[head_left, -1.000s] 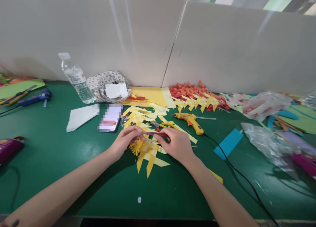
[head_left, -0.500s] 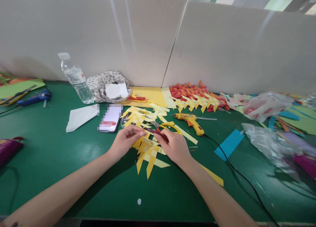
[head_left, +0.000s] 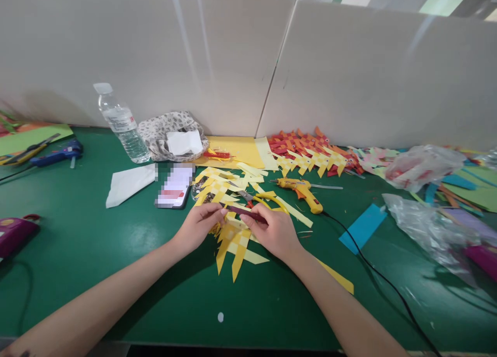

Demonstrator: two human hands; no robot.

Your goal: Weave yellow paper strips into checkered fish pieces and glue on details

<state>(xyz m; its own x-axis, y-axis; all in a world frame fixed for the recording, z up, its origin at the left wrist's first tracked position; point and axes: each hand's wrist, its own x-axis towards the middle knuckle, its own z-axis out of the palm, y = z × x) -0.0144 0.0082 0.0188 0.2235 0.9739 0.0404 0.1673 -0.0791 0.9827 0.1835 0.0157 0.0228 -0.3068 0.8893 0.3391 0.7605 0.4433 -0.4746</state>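
Observation:
In the middle of the table, my right hand point(head_left: 277, 232) is closed round a slim dark maroon tool point(head_left: 245, 212) that points left. Its exact kind is too small to make out. My left hand point(head_left: 199, 226) pinches thumb and fingers together at the tool's tip; what it holds there is hidden. Below both hands lies a woven yellow paper fish point(head_left: 235, 240) with pointed strips. Just beyond the fingers are yellow-handled scissors point(head_left: 272, 199), and more woven yellow pieces point(head_left: 217, 181) lie near my left hand.
A yellow glue gun point(head_left: 305, 191) with a black cord lies right of my hands. A phone point(head_left: 174, 188), water bottle point(head_left: 125, 129) and patterned cloth bag point(head_left: 155, 134) stand left. Finished red and yellow fish point(head_left: 298, 144) line the wall. Blue paper point(head_left: 363, 227) and plastic bags point(head_left: 423, 232) lie right.
My left hand has shifted slightly down, and its fingertips have moved a little left, so more of the maroon tool shows. My right hand stays nearly in place.

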